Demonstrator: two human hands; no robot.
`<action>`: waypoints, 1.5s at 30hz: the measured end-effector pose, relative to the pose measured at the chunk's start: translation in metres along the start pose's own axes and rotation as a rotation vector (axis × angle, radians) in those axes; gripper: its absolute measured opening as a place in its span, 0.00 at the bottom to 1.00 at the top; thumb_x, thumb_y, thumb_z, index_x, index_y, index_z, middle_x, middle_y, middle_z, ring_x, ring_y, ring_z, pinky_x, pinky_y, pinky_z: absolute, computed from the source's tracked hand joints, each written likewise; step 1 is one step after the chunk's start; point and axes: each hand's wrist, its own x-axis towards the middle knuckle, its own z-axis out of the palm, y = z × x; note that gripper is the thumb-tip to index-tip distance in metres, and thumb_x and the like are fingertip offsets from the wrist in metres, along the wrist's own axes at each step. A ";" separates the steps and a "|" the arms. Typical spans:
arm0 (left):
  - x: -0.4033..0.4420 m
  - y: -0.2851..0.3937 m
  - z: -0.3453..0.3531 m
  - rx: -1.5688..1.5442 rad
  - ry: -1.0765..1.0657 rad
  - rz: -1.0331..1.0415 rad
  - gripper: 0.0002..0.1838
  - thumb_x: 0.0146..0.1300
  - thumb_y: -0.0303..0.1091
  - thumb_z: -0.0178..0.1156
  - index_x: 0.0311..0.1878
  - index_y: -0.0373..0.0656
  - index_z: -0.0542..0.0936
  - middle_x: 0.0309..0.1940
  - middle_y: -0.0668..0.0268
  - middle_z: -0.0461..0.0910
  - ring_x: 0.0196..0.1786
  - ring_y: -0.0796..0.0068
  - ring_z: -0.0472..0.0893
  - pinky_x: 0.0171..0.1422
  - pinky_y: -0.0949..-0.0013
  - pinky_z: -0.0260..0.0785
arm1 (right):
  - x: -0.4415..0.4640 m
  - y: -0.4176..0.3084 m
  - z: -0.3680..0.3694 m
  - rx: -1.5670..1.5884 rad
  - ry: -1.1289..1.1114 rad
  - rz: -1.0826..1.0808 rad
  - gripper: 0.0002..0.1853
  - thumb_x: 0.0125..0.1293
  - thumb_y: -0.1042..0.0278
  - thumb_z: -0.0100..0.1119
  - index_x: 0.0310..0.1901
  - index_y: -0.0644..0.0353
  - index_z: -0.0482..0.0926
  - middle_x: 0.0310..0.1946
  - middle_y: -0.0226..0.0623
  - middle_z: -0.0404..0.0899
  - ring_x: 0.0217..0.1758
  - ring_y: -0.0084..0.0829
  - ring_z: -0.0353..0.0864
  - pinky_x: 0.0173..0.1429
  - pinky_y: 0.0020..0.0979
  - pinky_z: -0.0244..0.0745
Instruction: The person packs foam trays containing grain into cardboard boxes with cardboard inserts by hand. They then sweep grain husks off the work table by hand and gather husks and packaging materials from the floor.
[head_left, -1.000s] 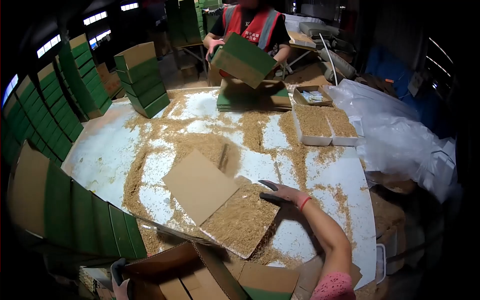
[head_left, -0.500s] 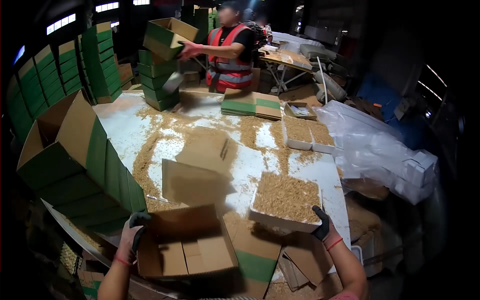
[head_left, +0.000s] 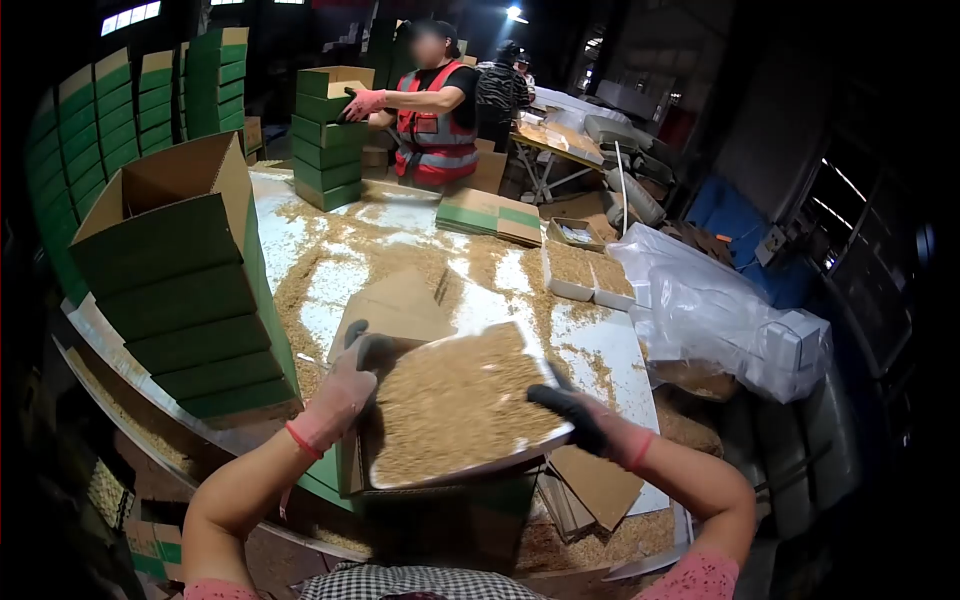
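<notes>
A white tray (head_left: 465,405) heaped with brown shavings is tilted over an open cardboard box (head_left: 352,450), its left part inside the box's walls. My right hand (head_left: 590,420), in a pink and dark glove, has its fingers wrapped on the tray's right edge. My left hand (head_left: 345,388), gloved alike, is closed on the box's upper left side, close to the tray. Most of the box is hidden beneath the tray. Behind them a flat cardboard piece (head_left: 395,305) lies on the shavings-strewn white table (head_left: 335,285).
Stacked green boxes (head_left: 185,300) stand close at left. A co-worker (head_left: 437,120) across the table handles a box on another stack (head_left: 327,160). Two filled trays (head_left: 588,272), folded cartons (head_left: 488,216) and plastic wrap (head_left: 700,310) lie at right; cardboard sheets (head_left: 598,487) lie near front.
The filled tray has moved left from the table's right side to over the box, carried by my right hand. The box has shifted right and up. The co-worker's box has come down onto the stack.
</notes>
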 end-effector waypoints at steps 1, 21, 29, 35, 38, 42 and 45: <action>-0.005 0.002 -0.005 -0.069 0.010 -0.041 0.26 0.45 0.16 0.42 0.51 0.35 0.74 0.58 0.49 0.67 0.65 0.55 0.65 0.68 0.67 0.58 | 0.013 -0.003 0.020 0.216 0.003 0.196 0.38 0.57 0.53 0.66 0.66 0.60 0.63 0.69 0.55 0.52 0.67 0.43 0.64 0.71 0.37 0.59; -0.076 -0.082 -0.076 -0.283 0.153 -0.341 0.19 0.53 0.20 0.45 0.51 0.36 0.70 0.55 0.59 0.68 0.58 0.70 0.68 0.64 0.72 0.57 | 0.282 0.011 0.020 -0.472 0.343 -0.123 0.19 0.62 0.48 0.52 0.44 0.55 0.78 0.43 0.45 0.80 0.48 0.42 0.79 0.50 0.37 0.74; -0.061 -0.082 -0.072 -0.060 0.198 -0.341 0.18 0.57 0.21 0.50 0.52 0.36 0.72 0.59 0.56 0.68 0.61 0.67 0.69 0.66 0.69 0.58 | 0.397 0.169 -0.019 -0.356 0.685 0.228 0.23 0.57 0.46 0.54 0.48 0.51 0.81 0.45 0.44 0.81 0.50 0.45 0.79 0.55 0.40 0.72; -0.043 -0.065 -0.064 -0.661 0.185 -0.579 0.18 0.64 0.25 0.54 0.57 0.37 0.70 0.45 0.61 0.77 0.46 0.73 0.78 0.51 0.72 0.72 | 0.276 -0.034 -0.019 -0.681 0.902 -0.834 0.15 0.54 0.69 0.63 0.45 0.53 0.79 0.35 0.38 0.76 0.34 0.36 0.78 0.35 0.33 0.77; -0.037 -0.097 -0.068 -0.367 0.012 -0.285 0.21 0.64 0.31 0.56 0.60 0.37 0.68 0.48 0.60 0.76 0.48 0.71 0.78 0.57 0.69 0.71 | 0.194 -0.062 0.077 -0.922 0.424 -1.069 0.09 0.55 0.67 0.64 0.38 0.48 0.79 0.35 0.33 0.73 0.35 0.32 0.75 0.29 0.31 0.73; -0.050 -0.051 -0.066 -0.930 0.159 -0.527 0.26 0.61 0.27 0.55 0.64 0.37 0.66 0.56 0.63 0.71 0.57 0.71 0.72 0.60 0.70 0.66 | 0.139 0.039 0.176 -0.946 -0.321 -0.891 0.17 0.67 0.62 0.46 0.57 0.43 0.74 0.39 0.40 0.69 0.38 0.38 0.71 0.36 0.33 0.73; -0.057 -0.089 -0.062 -0.630 0.221 -0.241 0.24 0.59 0.24 0.54 0.61 0.36 0.69 0.51 0.63 0.74 0.54 0.74 0.73 0.59 0.75 0.65 | 0.127 0.045 0.166 -0.810 -0.757 -0.473 0.19 0.72 0.60 0.41 0.60 0.51 0.70 0.46 0.49 0.71 0.48 0.44 0.73 0.51 0.35 0.72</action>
